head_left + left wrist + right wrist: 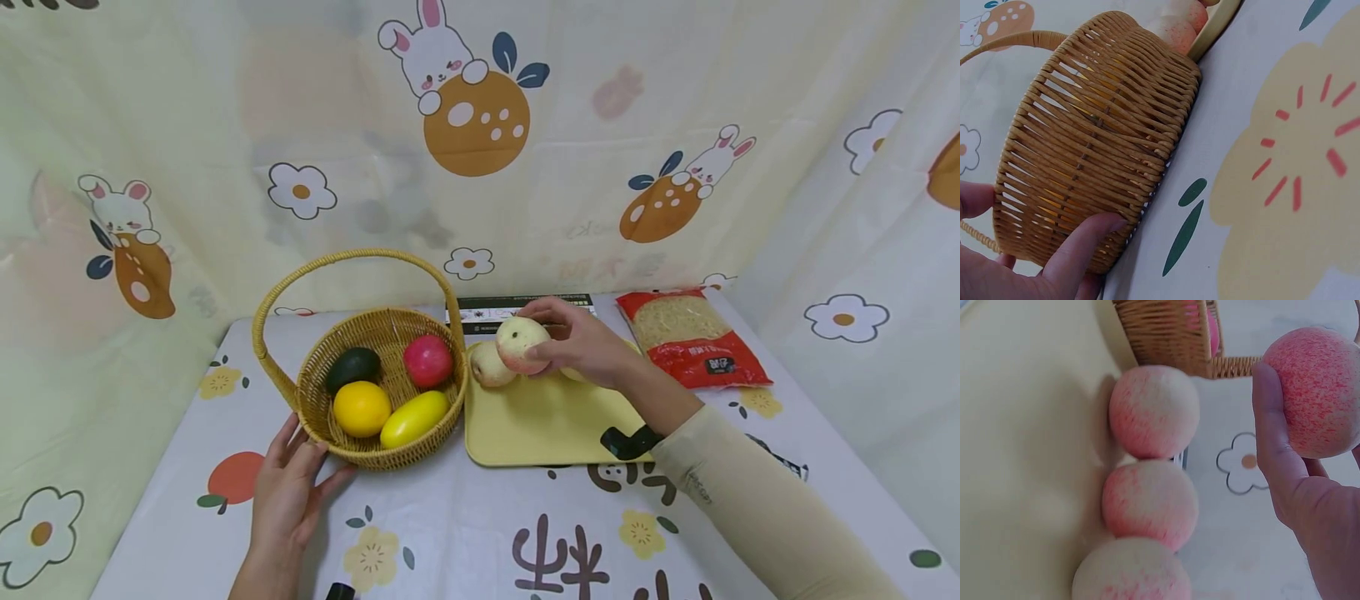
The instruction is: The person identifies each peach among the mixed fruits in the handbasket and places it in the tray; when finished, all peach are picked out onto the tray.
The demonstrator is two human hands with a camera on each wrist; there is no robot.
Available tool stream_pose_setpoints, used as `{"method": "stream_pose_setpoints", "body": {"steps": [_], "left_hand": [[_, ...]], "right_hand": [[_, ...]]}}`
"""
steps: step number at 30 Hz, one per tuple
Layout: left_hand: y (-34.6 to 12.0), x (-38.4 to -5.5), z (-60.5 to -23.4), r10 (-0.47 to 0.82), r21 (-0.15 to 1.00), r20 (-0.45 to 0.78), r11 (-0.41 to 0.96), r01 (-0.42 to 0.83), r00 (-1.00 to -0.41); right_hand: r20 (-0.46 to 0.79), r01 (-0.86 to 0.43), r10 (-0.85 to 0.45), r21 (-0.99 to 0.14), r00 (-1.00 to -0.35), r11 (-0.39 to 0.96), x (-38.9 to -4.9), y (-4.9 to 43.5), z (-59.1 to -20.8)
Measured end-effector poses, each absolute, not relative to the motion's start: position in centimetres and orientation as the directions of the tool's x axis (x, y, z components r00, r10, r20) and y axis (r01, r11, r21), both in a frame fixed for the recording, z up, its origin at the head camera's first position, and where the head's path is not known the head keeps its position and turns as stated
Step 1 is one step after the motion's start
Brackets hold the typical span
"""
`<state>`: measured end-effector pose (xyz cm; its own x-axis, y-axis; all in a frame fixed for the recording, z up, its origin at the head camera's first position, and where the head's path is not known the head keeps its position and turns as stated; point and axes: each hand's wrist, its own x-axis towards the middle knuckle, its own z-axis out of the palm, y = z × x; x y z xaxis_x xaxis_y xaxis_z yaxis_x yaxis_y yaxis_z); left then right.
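Note:
A yellow-brown wicker basket (393, 458) with a tall arched handle stands left of centre. Inside are a dark green avocado (353, 371), an orange-yellow fruit (362, 409), a long yellow fruit (415, 419) and a red-pink round fruit (428, 361). Against the basket's near-left outer wall rests my left hand (288, 492), its thumb (1082, 250) touching the weave. My right hand (581, 342) grips a pale pink-speckled peach (521, 344), raised above a light yellow tray (555, 433). Several similar peaches (1154, 412) sit in a row along the tray's far side.
Right of the tray lies a red bag with a clear window (690, 337), showing pale contents. A black and white printed strip (480, 315) lies behind the tray. A patterned curtain (360, 100) hangs at the back of the cloth-covered table (442, 525).

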<state>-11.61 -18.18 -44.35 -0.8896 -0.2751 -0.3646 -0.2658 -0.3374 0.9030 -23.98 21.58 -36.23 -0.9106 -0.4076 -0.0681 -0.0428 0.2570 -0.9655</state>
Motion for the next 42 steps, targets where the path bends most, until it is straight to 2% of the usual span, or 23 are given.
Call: {"method": "stream_pose_setpoints", "body": {"steps": [11,22,32,42], "left_hand": [[-18.1,-11.6,-44.4,-0.283,0.906,-0.364,-0.328,-0.267,-0.887],[-18.0,-11.6,-44.5,-0.285,0.906,-0.359,-0.336,-0.259,-0.889],[-18.0,-11.5,-44.5,-0.279,0.908,-0.354,-0.331,-0.256,-0.893],[-18.1,-11.5,-44.6,-0.27,0.907,-0.35,-0.338,-0.252,-0.897]], "right_hand": [[-0.07,-0.01,-0.346,-0.974,-0.936,0.226,-22.9,24.9,-36.9],[-0.077,0.025,-0.35,-0.988,-0.934,0.15,-21.0,27.7,-39.2],[-0.133,0.068,-0.355,-0.98,-0.926,0.19,-19.6,27.0,-41.4],[-0.146,0.038,-0.434,-0.968,-0.889,0.248,-19.0,24.9,-43.3]]}}
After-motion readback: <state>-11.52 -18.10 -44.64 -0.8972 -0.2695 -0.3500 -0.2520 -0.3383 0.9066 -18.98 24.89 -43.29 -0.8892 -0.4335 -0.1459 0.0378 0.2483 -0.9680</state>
